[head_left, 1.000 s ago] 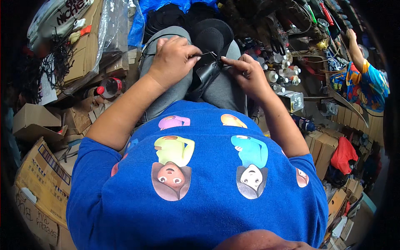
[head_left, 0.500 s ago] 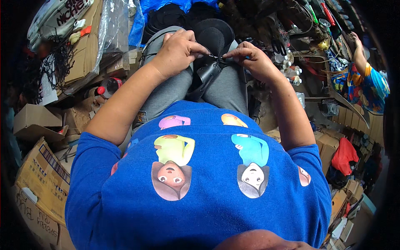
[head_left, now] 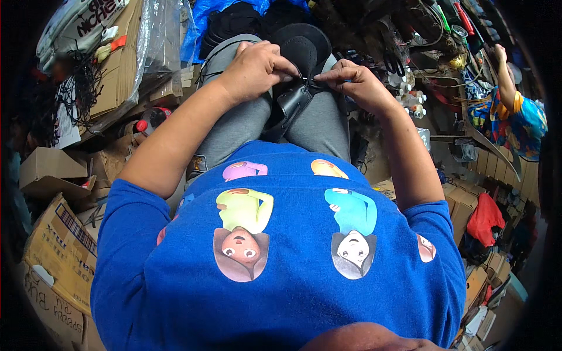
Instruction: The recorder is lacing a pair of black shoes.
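Note:
Between my thighs stands a black leather piece (head_left: 290, 103) that looks like part of a shoe, its smooth folded flap toward me. Behind the flap rises a rounded black sole-shaped part (head_left: 301, 52). My left hand (head_left: 257, 69) reaches in from the left, thumb and forefinger pinched together at the seam. Facing it from the right, my right hand (head_left: 351, 82) is also closed in a pinch. A thin pale strand or needle (head_left: 304, 78) shows in the small gap between the fingertips. What exactly each hand grips is too small to make out.
Black rounded pieces (head_left: 233, 26) lie beyond my knees on blue plastic sheeting. Cardboard boxes (head_left: 58, 234) and a red-capped bottle (head_left: 153, 123) are at left. Small bottles (head_left: 413, 104) stand at right, near another person's raised arm (head_left: 506, 79). A red bag (head_left: 485, 219) lies lower right.
My left fingertips have moved slightly right, closer to my right fingertips, and less of the pale strand shows between them. The other person's arm at far right has shifted slightly.

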A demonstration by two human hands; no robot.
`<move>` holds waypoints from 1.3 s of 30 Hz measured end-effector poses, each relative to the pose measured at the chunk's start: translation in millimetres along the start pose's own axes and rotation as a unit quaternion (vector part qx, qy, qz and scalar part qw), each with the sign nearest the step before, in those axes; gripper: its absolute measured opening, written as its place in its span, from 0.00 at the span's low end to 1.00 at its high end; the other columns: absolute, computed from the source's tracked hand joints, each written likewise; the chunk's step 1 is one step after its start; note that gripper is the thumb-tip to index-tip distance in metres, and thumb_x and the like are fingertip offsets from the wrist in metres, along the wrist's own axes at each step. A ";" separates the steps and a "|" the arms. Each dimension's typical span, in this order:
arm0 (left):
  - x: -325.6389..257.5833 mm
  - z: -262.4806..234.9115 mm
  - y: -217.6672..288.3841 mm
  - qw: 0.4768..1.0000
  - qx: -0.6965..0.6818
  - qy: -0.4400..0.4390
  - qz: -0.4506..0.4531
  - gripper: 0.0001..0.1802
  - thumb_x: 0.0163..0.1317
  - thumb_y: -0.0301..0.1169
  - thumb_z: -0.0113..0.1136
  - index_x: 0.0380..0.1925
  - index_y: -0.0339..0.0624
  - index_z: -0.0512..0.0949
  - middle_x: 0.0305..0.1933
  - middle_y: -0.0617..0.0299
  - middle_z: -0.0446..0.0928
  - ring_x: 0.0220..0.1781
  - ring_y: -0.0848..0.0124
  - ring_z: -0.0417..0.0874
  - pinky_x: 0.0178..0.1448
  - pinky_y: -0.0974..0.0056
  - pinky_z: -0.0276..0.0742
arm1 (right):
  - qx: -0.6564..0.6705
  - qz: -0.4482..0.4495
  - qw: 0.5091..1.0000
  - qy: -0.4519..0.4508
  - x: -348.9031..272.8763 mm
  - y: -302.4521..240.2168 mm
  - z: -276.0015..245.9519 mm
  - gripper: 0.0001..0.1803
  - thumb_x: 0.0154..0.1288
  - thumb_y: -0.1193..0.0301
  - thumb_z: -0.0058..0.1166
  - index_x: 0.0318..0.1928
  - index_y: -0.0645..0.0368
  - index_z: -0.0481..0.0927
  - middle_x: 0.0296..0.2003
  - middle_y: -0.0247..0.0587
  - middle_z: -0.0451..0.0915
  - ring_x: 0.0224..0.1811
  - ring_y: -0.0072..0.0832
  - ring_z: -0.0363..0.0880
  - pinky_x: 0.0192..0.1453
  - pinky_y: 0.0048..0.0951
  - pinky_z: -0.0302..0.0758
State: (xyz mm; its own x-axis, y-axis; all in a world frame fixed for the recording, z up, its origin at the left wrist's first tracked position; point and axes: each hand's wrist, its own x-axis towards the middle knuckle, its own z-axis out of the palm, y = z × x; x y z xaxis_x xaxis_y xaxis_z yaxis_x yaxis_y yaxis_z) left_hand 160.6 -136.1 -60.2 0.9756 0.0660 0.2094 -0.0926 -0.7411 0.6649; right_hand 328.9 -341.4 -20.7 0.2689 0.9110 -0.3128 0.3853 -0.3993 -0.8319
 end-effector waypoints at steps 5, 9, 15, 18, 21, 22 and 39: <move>17.8 -8.8 -2.9 0.995 0.001 -0.003 0.097 0.07 0.51 0.29 0.68 0.32 0.50 0.86 0.28 0.64 0.75 0.37 0.64 0.77 0.42 0.60 0.71 | -0.033 -0.025 0.999 -0.005 3.8 0.5 0.2 0.19 0.59 0.78 0.58 0.49 0.45 0.88 0.33 0.31 0.75 0.39 0.23 0.75 0.48 0.23 0.72; 4.7 -15.6 7.0 0.999 -0.009 -0.023 0.024 0.12 0.51 0.27 0.68 0.38 0.49 0.86 0.32 0.61 0.79 0.40 0.63 0.80 0.45 0.61 0.74 | 0.005 0.006 0.999 0.040 -6.3 -2.1 10.6 0.18 0.60 0.76 0.62 0.51 0.47 0.86 0.31 0.27 0.77 0.34 0.18 0.74 0.43 0.21 0.74; -1.3 -2.2 17.1 0.974 -0.117 -0.049 -0.187 0.15 0.52 0.27 0.69 0.42 0.44 0.84 0.30 0.63 0.82 0.35 0.72 0.82 0.45 0.64 0.74 | 0.183 0.065 0.978 0.081 -7.6 -3.0 27.8 0.15 0.61 0.75 0.64 0.49 0.61 0.84 0.37 0.32 0.85 0.39 0.15 0.79 0.47 0.19 0.76; 4.4 6.3 16.0 0.976 -0.098 -0.046 -0.191 0.13 0.53 0.31 0.69 0.40 0.47 0.83 0.30 0.65 0.83 0.35 0.73 0.83 0.48 0.62 0.68 | 0.185 0.049 0.977 0.098 -2.0 -1.8 29.6 0.12 0.61 0.75 0.65 0.45 0.63 0.85 0.36 0.34 0.85 0.39 0.16 0.80 0.48 0.20 0.76; 10.3 11.2 16.8 0.978 -0.075 -0.050 -0.190 0.11 0.53 0.40 0.69 0.36 0.53 0.83 0.33 0.67 0.84 0.41 0.69 0.84 0.57 0.53 0.58 | 0.160 0.043 0.981 0.098 5.6 -0.5 29.0 0.10 0.60 0.73 0.66 0.41 0.63 0.84 0.34 0.34 0.85 0.38 0.17 0.80 0.45 0.21 0.76; 11.8 10.9 17.5 0.975 -0.108 -0.057 -0.187 0.10 0.53 0.40 0.70 0.35 0.53 0.84 0.33 0.67 0.84 0.42 0.68 0.83 0.57 0.53 0.59 | 0.132 0.052 0.986 0.090 8.3 -0.1 27.1 0.10 0.59 0.72 0.67 0.40 0.63 0.84 0.33 0.34 0.85 0.38 0.17 0.79 0.45 0.21 0.76; 12.1 -11.4 28.7 0.988 -0.032 -0.094 -0.115 0.10 0.59 0.30 0.56 0.39 0.44 0.81 0.38 0.51 0.83 0.44 0.52 0.83 0.50 0.51 0.77 | 0.102 0.034 0.992 0.071 -21.9 15.9 7.9 0.11 0.58 0.66 0.68 0.36 0.61 0.84 0.35 0.29 0.75 0.42 0.20 0.76 0.51 0.23 0.71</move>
State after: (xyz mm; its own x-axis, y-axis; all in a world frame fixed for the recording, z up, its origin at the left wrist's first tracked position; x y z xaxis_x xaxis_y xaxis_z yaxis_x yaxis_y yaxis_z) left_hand 167.5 -149.0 -30.3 0.9914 0.0986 -0.0859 0.1300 -0.6760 0.7253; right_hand 322.2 -366.9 -30.6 0.4161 0.8528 -0.3157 0.1787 -0.4171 -0.8911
